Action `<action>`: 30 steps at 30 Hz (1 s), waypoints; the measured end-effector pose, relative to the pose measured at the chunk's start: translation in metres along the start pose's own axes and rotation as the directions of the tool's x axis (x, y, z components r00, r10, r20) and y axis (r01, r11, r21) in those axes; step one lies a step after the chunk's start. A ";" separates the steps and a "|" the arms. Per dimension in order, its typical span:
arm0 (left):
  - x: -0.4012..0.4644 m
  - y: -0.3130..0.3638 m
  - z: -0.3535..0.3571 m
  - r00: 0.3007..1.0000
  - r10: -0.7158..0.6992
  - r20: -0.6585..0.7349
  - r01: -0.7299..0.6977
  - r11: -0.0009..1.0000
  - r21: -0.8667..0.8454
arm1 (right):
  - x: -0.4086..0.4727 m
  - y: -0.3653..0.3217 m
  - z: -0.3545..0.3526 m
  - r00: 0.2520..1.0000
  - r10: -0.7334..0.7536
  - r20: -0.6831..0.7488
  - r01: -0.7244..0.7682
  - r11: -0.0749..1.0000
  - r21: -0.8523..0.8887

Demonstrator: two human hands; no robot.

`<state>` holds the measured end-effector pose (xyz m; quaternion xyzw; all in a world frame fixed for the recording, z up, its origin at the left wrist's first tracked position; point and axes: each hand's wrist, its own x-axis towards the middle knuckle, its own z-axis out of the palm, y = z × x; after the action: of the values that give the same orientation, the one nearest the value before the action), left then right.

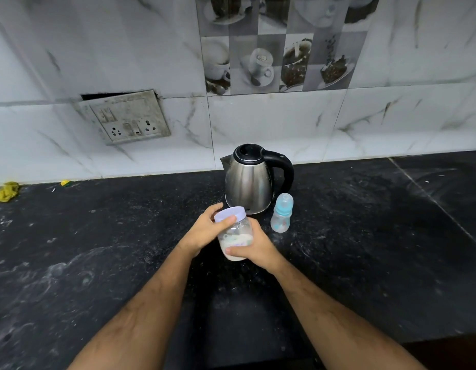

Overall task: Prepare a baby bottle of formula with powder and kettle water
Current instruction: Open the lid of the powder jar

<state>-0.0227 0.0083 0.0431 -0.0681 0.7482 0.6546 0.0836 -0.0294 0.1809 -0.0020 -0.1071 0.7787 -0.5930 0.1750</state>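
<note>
- My left hand (pixel 204 231) has its fingers (pixel 226 219) curled around the pale purple lid (pixel 229 213) of the jar (pixel 235 240). The thumb lies across the front of the lid and the other fingers wrap round the back.
- My right hand (pixel 254 249) grips the lower part of the jar. The thumb (pixel 238 251) presses on the front near the bottom and the other fingers go round the far side.
- The jar is see-through plastic with white powder (pixel 232 249) in the bottom part. I hold it up over the counter (pixel 98 249), tipped a little toward me, with the lid on.
- Just behind the jar stands the steel kettle (pixel 248 182). Its black lid is down and its black handle (pixel 283 169) points right.
- The baby bottle (pixel 281 213) stands upright just to the right of the kettle's base, near my right hand but not touching it. It has a blue ring and a clear cap on top.
- The counter is dark stone with pale marks on it.
- On the wall behind is a switch plate (pixel 127 117), and a yellow cloth (pixel 5 192) lies far off at the left.
</note>
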 end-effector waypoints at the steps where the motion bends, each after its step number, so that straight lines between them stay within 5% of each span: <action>1: 0.000 0.006 0.001 1.000 0.008 0.006 -0.008 1.000 -0.026 | -0.004 -0.005 0.001 1.000 -0.010 0.025 0.010 1.000 -0.008; 11: -0.007 0.034 0.006 0.988 0.047 0.149 -0.032 0.994 -0.106 | -0.035 -0.020 -0.005 0.994 0.001 0.112 -0.026 0.976 0.218; 21: -0.016 0.045 0.015 0.995 0.094 -0.022 -0.096 0.985 -0.146 | -0.032 -0.031 0.014 0.994 0.009 -0.106 -0.002 0.998 0.065; 25: -0.019 0.039 0.025 0.963 0.101 -0.251 -0.114 0.993 -0.038 | -0.038 -0.045 0.019 0.973 -0.007 -0.230 -0.022 0.992 -0.125; 30: -0.023 0.039 0.024 0.966 0.052 -0.253 -0.055 0.998 -0.008 | -0.038 -0.043 0.012 0.990 0.006 -0.138 -0.025 0.991 -0.134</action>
<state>-0.0079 0.0373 0.0829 -0.1313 0.7494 0.6482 -0.0305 0.0082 0.1723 0.0423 -0.0717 0.8281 -0.5433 0.1177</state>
